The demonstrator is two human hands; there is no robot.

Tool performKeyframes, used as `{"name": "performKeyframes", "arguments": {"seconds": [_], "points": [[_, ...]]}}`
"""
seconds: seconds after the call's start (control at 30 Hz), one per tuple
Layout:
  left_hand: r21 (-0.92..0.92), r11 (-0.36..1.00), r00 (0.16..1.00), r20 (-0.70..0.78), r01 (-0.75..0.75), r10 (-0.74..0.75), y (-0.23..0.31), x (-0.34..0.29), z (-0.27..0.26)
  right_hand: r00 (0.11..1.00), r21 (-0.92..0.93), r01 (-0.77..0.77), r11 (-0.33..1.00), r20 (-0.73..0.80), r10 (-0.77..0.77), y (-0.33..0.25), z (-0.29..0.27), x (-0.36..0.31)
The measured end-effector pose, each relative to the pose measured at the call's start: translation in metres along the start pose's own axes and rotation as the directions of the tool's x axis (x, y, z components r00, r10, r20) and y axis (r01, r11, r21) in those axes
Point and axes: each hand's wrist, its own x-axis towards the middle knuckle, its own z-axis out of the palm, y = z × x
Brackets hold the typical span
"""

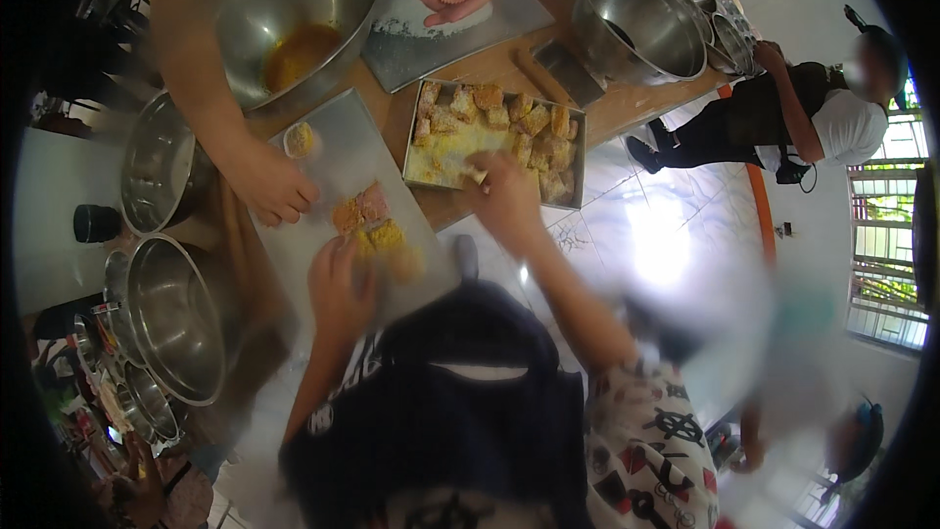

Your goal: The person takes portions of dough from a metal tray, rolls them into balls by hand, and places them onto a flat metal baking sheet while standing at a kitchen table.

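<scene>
Left hand [341, 286] by yellow pieces [382, 237] on board [343, 142], left of centre, too blurred, can't say from here if gripping; right hand [509, 201] bunched over pan [431, 171], upper centre, hold unclear; breaded chunks [490, 98] inside

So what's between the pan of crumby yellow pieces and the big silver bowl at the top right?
In the head view, a flat wood-edged metal tool lies on the table, between the pan and the bowl.
</scene>
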Motion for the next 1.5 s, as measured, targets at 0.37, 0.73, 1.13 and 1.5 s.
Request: {"name": "performKeyframes", "arguments": {"seconds": [0.37, 0.73, 1.13, 1.5], "points": [[-0.068, 0.959, 0.960, 0.040, -0.275, 0.278, 0.066, 0.129, 0.005, 0.976, -0.436, 0.066, 0.898, -0.159, -0.149, 0.077, 0.013, 0.099], [0.289, 0.948, 0.973, 0.220, -0.136, 0.072, 0.068, 0.207, 0.082, 0.947, -0.285, 0.214, 0.934, -0.175, -0.270, 0.090, 0.017, 0.094], [0.349, 0.932, 0.981, 0.193, -0.100, 0.033, 0.076, 0.221, 0.109, 0.997, -0.396, 0.068, 0.916, 0.068, -0.045, 0.058, -0.012, 0.040], [-0.073, 0.983, 0.979, 0.109, -0.167, 0.174, 0.057, 0.215, 0.065, 0.990, -0.472, 0.096, 0.876, 0.138, -0.034, 0.049, -0.006, 0.052]]}}
